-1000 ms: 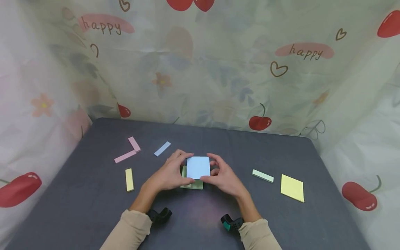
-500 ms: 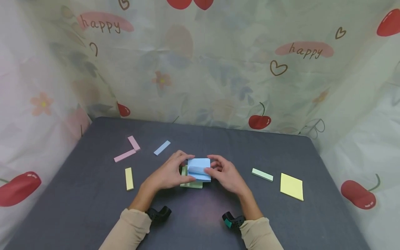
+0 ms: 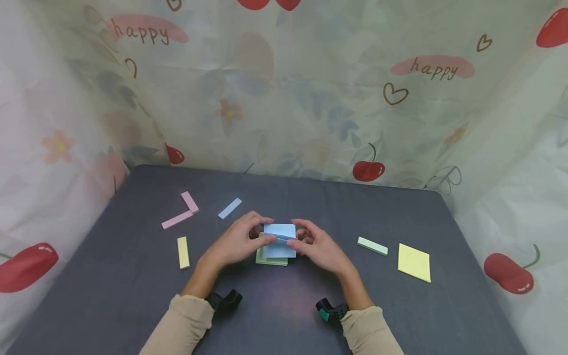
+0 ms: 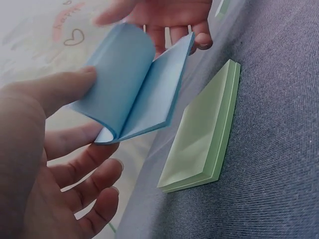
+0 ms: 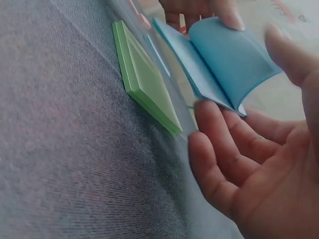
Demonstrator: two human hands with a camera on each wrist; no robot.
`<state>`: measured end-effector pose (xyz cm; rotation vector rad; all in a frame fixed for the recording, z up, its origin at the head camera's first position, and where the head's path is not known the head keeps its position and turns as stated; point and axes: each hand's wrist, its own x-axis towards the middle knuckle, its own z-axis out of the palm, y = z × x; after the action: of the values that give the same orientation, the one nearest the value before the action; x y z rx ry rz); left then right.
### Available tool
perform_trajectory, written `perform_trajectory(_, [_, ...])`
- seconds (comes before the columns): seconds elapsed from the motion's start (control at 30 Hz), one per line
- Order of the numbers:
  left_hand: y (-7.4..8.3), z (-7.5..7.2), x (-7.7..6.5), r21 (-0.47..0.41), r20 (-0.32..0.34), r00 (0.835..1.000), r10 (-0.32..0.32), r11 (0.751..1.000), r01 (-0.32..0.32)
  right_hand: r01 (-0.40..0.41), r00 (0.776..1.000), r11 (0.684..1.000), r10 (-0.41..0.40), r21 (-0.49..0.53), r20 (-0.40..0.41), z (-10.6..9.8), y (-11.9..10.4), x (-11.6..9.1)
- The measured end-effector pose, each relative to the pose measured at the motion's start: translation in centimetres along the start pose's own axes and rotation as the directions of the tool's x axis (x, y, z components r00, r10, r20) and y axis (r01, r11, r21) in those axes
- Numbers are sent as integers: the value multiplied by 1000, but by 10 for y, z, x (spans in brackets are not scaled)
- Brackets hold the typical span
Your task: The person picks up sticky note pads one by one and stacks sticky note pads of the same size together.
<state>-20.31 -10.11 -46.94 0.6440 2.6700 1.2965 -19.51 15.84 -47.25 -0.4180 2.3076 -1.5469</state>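
A blue sticky note pad (image 3: pixel 279 251) is held up between both hands, its upper sheets curled back toward its far edge. My left hand (image 3: pixel 237 241) pinches it, thumb on the curled sheets (image 4: pixel 117 74) and fingers behind. The right hand (image 3: pixel 323 249) supports the opposite side with fingers beneath the pad; in the right wrist view its thumb (image 5: pixel 294 57) lies close to the curled sheets, contact unclear. Below, on the dark cloth, lies a green sticky note pad (image 4: pixel 199 134), partly hidden by the blue one in the head view.
Two pink strips (image 3: pixel 177 220), a blue strip (image 3: pixel 230 208) and a yellow strip (image 3: pixel 183 253) lie to the left. A pale green strip (image 3: pixel 372 246) and a yellow sticky note pad (image 3: pixel 414 263) lie right. Patterned curtains surround the dark table (image 3: pixel 284 315).
The blue pad was flat between both hands; its upper sheets then bent up under my right thumb. My left thumb has since shifted from the near edge onto the curled sheets.
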Motion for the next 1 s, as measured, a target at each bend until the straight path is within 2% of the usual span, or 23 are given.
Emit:
perform_trajectory(0.1, [1, -2, -1, -7, -6, 1000, -12, 1000, 12, 14, 1000, 998, -12, -54, 26, 0, 1, 0])
perform_trajectory(0.27, [1, -2, -1, -15, 0, 1000, -25, 1000, 25, 32, 999, 994, -36, -107, -39, 1, 2, 1])
perform_trajectory(0.37, [0, -2, 0, -14, 16, 1000, -21, 1000, 21, 29, 998, 995, -34, -94, -50, 0, 0, 0])
perform_trajectory(0.67, [-1, -4, 0, -42, 61, 998, -10, 999, 13, -3, 1000, 999, 3, -38, 9, 3, -1, -1])
perform_trajectory(0.83, [0, -2, 0, -49, 99, 995, -14, 999, 19, -21, 1000, 999, 20, -26, -20, 8, 0, 1])
perform_trajectory(1.0, [0, 0, 0, -24, 96, 995, -31, 999, 33, -20, 998, 1000, 19, -23, -53, 13, 0, 3])
